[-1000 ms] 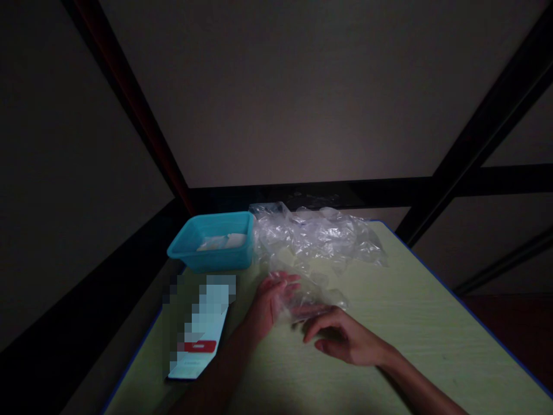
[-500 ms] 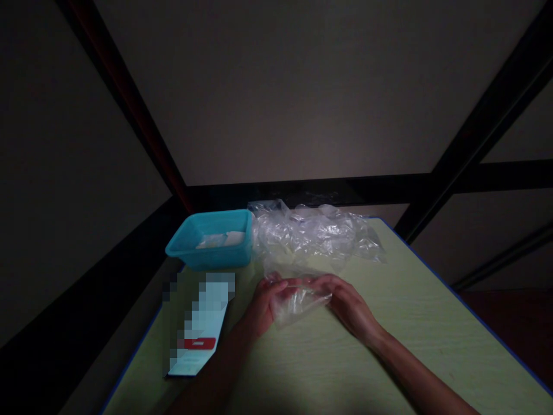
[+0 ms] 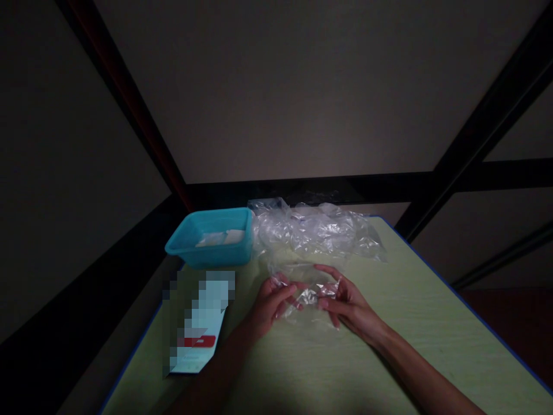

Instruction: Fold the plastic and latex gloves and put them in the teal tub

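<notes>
Pinching a clear plastic bag (image 3: pixel 307 297) between them, the left hand (image 3: pixel 270 302) and right hand (image 3: pixel 348 302) are slightly apart, each closed on one side of it, above the near part of a pale green table (image 3: pixel 432 323) with blue edging. Beyond lies a crumpled heap of clear plastic (image 3: pixel 319 230). Beside that heap, at left, is a turquoise basket (image 3: pixel 216 255) containing whitish items (image 3: pixel 220 238); nearer is a lit phone (image 3: pixel 194 351), partly pixelated.

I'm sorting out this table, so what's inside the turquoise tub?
Inside the turquoise tub, whitish, flat-looking pieces show; what they are is unclear. Its near wall and the pieces hide part of the bottom.
</notes>
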`<action>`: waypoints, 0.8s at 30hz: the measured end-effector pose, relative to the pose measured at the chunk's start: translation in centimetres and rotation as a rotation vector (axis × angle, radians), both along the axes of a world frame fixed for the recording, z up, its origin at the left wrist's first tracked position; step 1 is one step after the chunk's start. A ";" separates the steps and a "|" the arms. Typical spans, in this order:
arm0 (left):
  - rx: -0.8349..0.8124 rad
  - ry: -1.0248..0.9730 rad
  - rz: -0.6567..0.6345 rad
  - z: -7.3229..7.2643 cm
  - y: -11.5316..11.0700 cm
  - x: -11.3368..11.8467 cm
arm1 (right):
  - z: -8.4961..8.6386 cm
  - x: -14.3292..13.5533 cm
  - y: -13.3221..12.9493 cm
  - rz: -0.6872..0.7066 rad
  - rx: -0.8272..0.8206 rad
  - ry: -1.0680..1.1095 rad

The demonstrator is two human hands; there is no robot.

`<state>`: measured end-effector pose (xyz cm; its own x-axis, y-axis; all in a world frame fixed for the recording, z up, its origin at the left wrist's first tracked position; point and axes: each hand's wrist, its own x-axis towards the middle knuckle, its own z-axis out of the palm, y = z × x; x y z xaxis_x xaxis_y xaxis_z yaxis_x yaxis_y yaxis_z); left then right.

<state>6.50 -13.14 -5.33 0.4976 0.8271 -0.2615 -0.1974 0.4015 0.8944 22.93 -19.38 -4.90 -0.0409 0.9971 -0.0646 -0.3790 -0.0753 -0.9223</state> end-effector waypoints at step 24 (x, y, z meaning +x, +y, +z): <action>0.082 0.032 -0.082 0.7 0.1 -0.7 | 0.7 4.4 0.0 0.064 -0.064 0.021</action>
<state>5.78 -13.01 -4.68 0.5567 0.8035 -0.2110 -0.1380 0.3398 0.9303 27.30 -19.41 -4.20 -0.1064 0.9862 -0.1270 -0.3903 -0.1589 -0.9069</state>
